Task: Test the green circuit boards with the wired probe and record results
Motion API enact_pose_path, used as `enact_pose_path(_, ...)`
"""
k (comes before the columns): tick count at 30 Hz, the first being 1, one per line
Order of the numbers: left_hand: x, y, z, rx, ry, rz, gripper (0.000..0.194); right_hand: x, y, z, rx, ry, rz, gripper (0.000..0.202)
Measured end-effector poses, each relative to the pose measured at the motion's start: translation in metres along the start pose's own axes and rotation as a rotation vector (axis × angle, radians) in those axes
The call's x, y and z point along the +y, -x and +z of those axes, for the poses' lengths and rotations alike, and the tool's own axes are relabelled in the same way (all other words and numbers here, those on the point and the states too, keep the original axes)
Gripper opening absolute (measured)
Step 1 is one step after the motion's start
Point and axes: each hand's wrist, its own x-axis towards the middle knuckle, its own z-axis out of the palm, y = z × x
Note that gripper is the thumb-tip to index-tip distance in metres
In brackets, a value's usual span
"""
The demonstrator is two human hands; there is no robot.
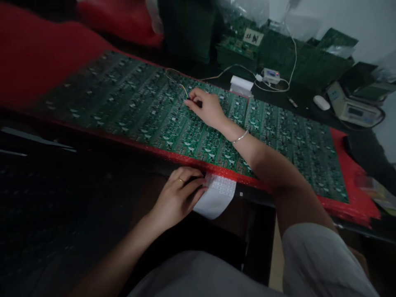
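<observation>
hands: 2, both the wearer's own; no one else in view
right hand (pixel 206 108): reached out over the boards, fingers pinched shut on a thin wire (pixel 175 80); fingertips down on a board near the far edge. Bracelet (pixel 240 136) on the wrist
left hand (pixel 179 196): palm down at the near edge of the table, fingers loosely curled and pressed on the label sheet; not gripping anything. Ring (pixel 181 180) on one finger
boards (pixel 148 109): green PCBs laid side by side in a long row running left-far to right-near; individual count can't be told, too blurred and dense. At least one seam visible at right of the right hand
red sheet (pixel 349 165): 1, under the whole row, sticks out along near edge and right end
label sheet (pixel 216 198): 1, white, hangs over the table's near edge, just right of the left hand's fingertips, touching them
wire: loops from the pinch back left, then runs right toward the far gear
white block (pixel 241 85): 1, just beyond the boards' far edge
small meter (pixel 270 75): 1, white cable attached
mouse (pixel 321 102): 1, white, far right
beige device (pixel 352 108): 1, with display, far right
stacks (pixel 278 51): more green boards piled at back, count unclear
in the way: right forearm crosses the row and hides boards beneath it
</observation>
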Motion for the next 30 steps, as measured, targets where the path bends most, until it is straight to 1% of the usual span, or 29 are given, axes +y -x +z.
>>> enact_pose_path(2, 0.005, 0.003, 0.011, -0.104, 0.111, 0.041, 0.015, 0.002, -0.001, 0.001, -0.006, 0.017, -0.009, 0.012)
enact_pose_path(3, 0.007, 0.003, 0.017, -0.126, 0.131, 0.058, 0.014, 0.003, -0.001, 0.001, -0.009, 0.023, -0.016, 0.012)
enact_pose_path(6, 0.008, 0.003, 0.032, -0.129, 0.106, 0.086, 0.014, 0.005, -0.001, 0.002, -0.013, 0.029, -0.041, 0.015)
enact_pose_path(9, 0.007, 0.002, 0.042, -0.097, 0.089, 0.103, 0.015, 0.006, -0.002, 0.003, -0.012, 0.026, -0.052, 0.016)
enact_pose_path(12, 0.006, 0.003, 0.045, -0.06, 0.095, 0.111, 0.013, 0.008, -0.004, 0.004, -0.017, 0.022, -0.043, 0.016)
enact_pose_path(17, 0.009, 0.009, 0.049, -0.019, 0.008, 0.153, 0.012, 0.009, -0.004, 0.005, -0.025, 0.016, -0.041, 0.015)
enact_pose_path(20, 0.014, 0.011, 0.052, 0.017, -0.015, 0.135, 0.008, 0.007, -0.002, 0.004, -0.005, 0.003, -0.049, 0.011)
enact_pose_path(24, 0.017, 0.013, 0.054, -0.004, -0.05, 0.117, 0.005, 0.006, -0.001, 0.004, 0.02, -0.022, -0.059, 0.011)
enact_pose_path(26, 0.016, 0.014, 0.055, -0.011, -0.05, 0.126, 0.008, 0.007, -0.001, 0.004, 0.022, -0.027, -0.058, 0.012)
enact_pose_path(30, 0.012, 0.016, 0.055, 0.003, -0.006, 0.14, 0.021, 0.008, -0.002, 0.005, 0.021, -0.015, -0.061, 0.012)
